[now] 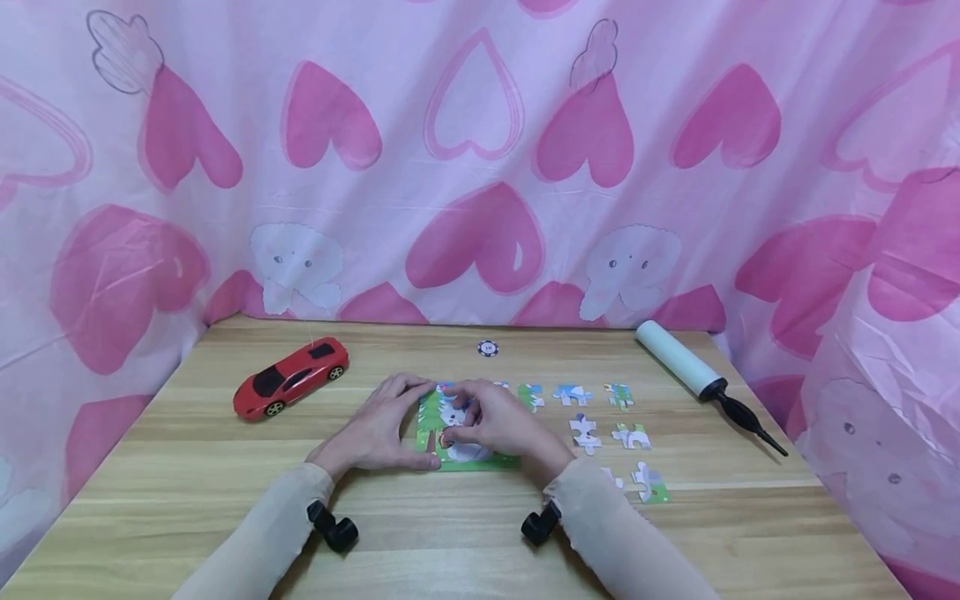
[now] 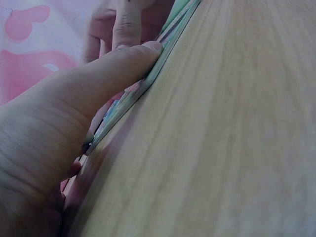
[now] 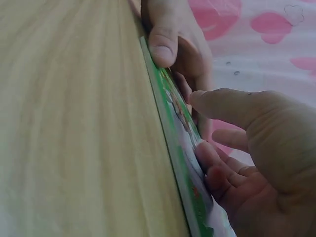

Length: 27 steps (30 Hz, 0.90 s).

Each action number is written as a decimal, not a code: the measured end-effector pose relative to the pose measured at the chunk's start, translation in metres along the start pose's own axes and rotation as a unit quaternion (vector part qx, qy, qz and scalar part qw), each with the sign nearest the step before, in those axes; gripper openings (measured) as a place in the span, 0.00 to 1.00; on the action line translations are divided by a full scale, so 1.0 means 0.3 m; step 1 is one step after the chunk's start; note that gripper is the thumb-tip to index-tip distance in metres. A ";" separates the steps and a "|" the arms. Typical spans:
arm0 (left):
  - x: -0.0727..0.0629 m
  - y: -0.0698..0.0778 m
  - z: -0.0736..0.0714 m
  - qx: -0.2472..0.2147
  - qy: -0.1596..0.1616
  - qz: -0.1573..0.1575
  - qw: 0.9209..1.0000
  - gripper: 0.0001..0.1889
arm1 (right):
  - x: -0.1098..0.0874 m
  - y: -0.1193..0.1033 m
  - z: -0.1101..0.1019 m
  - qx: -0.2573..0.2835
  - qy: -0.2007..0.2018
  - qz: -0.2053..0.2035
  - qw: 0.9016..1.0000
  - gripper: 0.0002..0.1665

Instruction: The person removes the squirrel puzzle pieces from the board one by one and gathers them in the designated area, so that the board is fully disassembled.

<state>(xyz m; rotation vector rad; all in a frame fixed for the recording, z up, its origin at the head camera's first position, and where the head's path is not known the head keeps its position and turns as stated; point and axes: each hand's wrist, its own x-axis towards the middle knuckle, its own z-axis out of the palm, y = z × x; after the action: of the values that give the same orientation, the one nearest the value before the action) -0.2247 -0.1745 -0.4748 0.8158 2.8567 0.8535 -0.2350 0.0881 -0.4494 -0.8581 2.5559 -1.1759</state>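
Observation:
A jigsaw puzzle (image 1: pixel 465 466) with a white animal, green trees and a green border lies flat on the wooden table. My left hand (image 1: pixel 378 427) holds its left side, thumb along the near edge and fingers reaching toward the far edge. In the left wrist view, the left thumb (image 2: pixel 133 60) rests on the rim. My right hand (image 1: pixel 498 421) bends over the picture, with thumb and index finger apart. In the right wrist view, several right fingertips (image 3: pixel 210 155) touch the puzzle's face. The right hand hides part of the picture.
Several loose jigsaw pieces (image 1: pixel 585 433) lie right of the puzzle, some partly behind the right forearm. A red toy car (image 1: pixel 292 377) stands at the left. A round chip (image 1: pixel 488 348) lies at the back. A pale hand pump (image 1: pixel 678 360) with a black nozzle lies at the right.

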 end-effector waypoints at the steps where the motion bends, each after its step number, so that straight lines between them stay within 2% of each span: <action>1: 0.000 0.000 -0.001 0.001 0.000 0.001 1.000 0.67 | -0.001 -0.001 0.004 -0.014 0.001 0.001 1.000 0.40; 7: -0.002 0.004 -0.004 -0.005 0.000 0.001 1.000 0.67 | -0.006 -0.014 0.025 -0.085 0.001 -0.005 0.996 0.35; 17: -0.005 0.006 -0.004 -0.006 -0.003 0.003 1.000 0.67 | -0.009 -0.013 0.036 -0.085 -0.022 -0.004 0.996 0.32; 27: -0.004 0.008 -0.007 -0.008 -0.005 -0.001 1.000 0.66 | -0.009 -0.021 0.037 -0.079 -0.015 -0.001 0.997 0.32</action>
<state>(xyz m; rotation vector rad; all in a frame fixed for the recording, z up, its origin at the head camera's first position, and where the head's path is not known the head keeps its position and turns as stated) -0.2229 -0.1745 -0.4717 0.8133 2.8368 0.8695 -0.2257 0.0794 -0.4521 -0.9036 2.6518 -0.9630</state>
